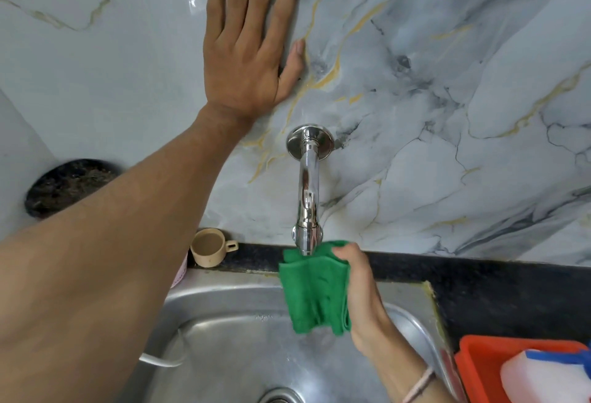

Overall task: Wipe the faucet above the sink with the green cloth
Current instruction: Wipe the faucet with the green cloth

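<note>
A chrome faucet juts from the marble wall and hangs over the steel sink. My right hand grips the green cloth right under the spout's tip, the cloth's upper edge touching the spout and the rest hanging down. My left hand lies flat against the marble wall above and left of the faucet, fingers spread, holding nothing.
A small beige cup stands on the black counter ledge left of the spout. At the lower right sits an orange tray with a white and blue sponge. A dark round object is on the left.
</note>
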{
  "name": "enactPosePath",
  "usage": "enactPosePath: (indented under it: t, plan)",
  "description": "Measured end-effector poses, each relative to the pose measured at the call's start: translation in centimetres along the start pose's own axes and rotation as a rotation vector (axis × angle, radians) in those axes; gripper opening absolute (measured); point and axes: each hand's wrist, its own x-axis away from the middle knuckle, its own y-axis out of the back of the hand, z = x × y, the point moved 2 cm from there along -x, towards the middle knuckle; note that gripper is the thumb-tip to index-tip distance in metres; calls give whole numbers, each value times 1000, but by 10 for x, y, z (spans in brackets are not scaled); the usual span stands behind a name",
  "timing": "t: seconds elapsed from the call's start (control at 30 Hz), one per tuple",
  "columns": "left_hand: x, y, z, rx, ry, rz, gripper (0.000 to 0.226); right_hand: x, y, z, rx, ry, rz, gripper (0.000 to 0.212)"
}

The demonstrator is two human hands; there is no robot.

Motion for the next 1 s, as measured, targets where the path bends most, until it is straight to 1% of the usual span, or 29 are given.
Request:
enactPosePath:
  t: [0.03,0.07,0.1,0.13,0.17,0.2,0.23,0.27,0.33,0.37,0.4,0.47,0.53,0.6,0.67,0.7,0.77,0.87,0.93,1.0]
  plan:
    - [0,0,0,3,0,1,61,5,6,-1,-22,-9,-92,38]
    - [0,0,1,5,1,3,62,7,11,4,-57,28,-186,37]
    - [-1,1,1,5,1,4,62,9,13,15,-100,117,-276,32]
    - [-1,1,0,5,0,4,62,9,11,32,-124,259,-344,24]
    - [-2,2,-1,7,-2,7,62,10,3,53,-74,438,-369,19]
    - [-2,3,-2,9,-2,12,62,11,-9,73,61,633,-339,19]
    - [-3,4,-2,10,-1,20,63,12,-24,88,259,799,-282,24]
    - [-3,5,-1,11,0,27,63,12,-38,95,497,899,-234,33]
    - [-5,8,-1,13,3,37,63,8,-57,93,1026,966,-183,56]
    - [-5,9,-2,14,1,38,64,7,-62,90,1234,976,-176,69]
    - [-5,10,-3,13,-4,34,64,5,-64,87,1341,984,-176,81]
    - [-5,10,-4,8,-13,29,63,2,-64,94,1322,1001,-214,91]
    - [-6,9,0,7,-8,34,62,-7,-65,103,1319,948,-247,96]
    - [-5,10,0,-2,-10,37,60,-14,-70,101,1390,864,-193,105]
    - [-5,12,-2,-7,-25,45,60,-12,-72,91,1477,898,-172,110]
    - [-6,12,-2,1,-33,50,60,-9,-70,85,1512,948,-174,108]
    - [-8,13,-3,23,-30,68,61,-3,-62,70,1556,1047,-169,99]
    - [-10,21,-4,48,-18,134,63,6,-53,43,1625,1220,-124,73]
    - [-14,32,-4,60,-22,222,64,16,-45,24,1705,1309,-42,57]
    - [-17,51,-6,86,-19,348,65,28,-33,9,1768,1354,38,56]
